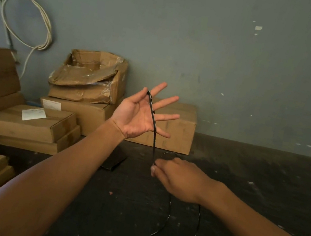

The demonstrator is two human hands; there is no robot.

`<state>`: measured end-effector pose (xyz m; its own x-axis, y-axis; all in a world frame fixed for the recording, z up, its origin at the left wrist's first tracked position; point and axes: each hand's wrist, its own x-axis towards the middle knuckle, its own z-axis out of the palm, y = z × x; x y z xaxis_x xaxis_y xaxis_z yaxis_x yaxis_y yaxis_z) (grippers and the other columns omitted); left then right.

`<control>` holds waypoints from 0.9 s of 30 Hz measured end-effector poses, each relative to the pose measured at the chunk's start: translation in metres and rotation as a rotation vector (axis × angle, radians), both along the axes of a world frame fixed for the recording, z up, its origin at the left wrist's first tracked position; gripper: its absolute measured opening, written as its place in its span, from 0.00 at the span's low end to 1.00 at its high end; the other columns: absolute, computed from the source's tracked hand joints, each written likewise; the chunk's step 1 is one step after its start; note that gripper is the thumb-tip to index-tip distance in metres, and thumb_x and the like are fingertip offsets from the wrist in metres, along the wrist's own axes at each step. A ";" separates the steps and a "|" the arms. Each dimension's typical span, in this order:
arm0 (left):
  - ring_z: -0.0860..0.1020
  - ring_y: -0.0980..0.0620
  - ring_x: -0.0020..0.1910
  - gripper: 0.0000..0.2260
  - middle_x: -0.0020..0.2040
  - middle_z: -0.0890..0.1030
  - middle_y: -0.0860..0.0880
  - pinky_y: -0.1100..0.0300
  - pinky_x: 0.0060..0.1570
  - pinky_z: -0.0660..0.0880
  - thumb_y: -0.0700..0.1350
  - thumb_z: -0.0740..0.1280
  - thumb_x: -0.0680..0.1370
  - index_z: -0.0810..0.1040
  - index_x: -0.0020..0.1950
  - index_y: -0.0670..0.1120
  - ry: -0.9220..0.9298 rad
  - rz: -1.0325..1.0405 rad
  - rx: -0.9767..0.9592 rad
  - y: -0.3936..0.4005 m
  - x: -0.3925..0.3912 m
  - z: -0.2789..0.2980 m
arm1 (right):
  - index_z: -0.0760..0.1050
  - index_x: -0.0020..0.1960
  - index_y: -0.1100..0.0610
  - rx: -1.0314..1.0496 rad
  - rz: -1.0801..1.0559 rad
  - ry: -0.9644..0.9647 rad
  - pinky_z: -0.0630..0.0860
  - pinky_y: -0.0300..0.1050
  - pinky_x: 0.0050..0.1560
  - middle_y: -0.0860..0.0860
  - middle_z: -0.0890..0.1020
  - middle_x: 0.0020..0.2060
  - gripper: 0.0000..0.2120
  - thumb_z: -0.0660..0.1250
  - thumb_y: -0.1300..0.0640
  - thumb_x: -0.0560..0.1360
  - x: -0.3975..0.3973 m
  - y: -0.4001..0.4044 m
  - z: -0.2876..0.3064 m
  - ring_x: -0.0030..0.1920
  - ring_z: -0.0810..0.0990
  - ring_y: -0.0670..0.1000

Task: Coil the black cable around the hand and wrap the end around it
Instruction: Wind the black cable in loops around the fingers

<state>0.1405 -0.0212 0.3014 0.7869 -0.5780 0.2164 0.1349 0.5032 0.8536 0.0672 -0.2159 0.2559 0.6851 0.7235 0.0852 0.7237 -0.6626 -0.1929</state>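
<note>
My left hand is raised palm up with its fingers spread wide. A thin black cable lies across the base of those fingers, its upper end caught between thumb and index finger. From there the cable drops to my right hand, which hovers lower and pinches it between thumb and fingertips. Below my right hand two loose strands of the cable trail down over the dark floor toward the bottom edge of the view.
Cardboard boxes are stacked against the grey wall behind my left hand, with an open torn box on top and more boxes at the left. A white cable coil hangs on the wall. Dark floor spreads to the right.
</note>
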 end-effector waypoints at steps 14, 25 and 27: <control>0.80 0.43 0.60 0.21 0.72 0.72 0.47 0.23 0.66 0.52 0.58 0.50 0.82 0.65 0.75 0.60 -0.012 -0.048 0.363 -0.010 -0.001 -0.015 | 0.83 0.41 0.55 0.119 -0.064 0.061 0.60 0.35 0.23 0.47 0.70 0.24 0.13 0.64 0.51 0.79 0.018 -0.019 0.093 0.20 0.66 0.42; 0.64 0.38 0.75 0.24 0.77 0.67 0.48 0.22 0.66 0.48 0.60 0.56 0.78 0.63 0.75 0.61 -0.002 -0.334 0.564 -0.016 -0.017 -0.023 | 0.80 0.44 0.52 0.109 -0.121 -0.093 0.67 0.42 0.37 0.44 0.77 0.35 0.06 0.69 0.49 0.75 0.035 -0.034 0.141 0.37 0.74 0.43; 0.64 0.38 0.75 0.25 0.77 0.65 0.47 0.22 0.66 0.48 0.59 0.56 0.79 0.62 0.76 0.60 -0.018 -0.382 0.557 -0.017 -0.022 -0.019 | 0.79 0.44 0.51 0.159 -0.121 -0.100 0.62 0.40 0.34 0.42 0.73 0.32 0.06 0.68 0.50 0.76 0.040 -0.035 0.134 0.34 0.70 0.41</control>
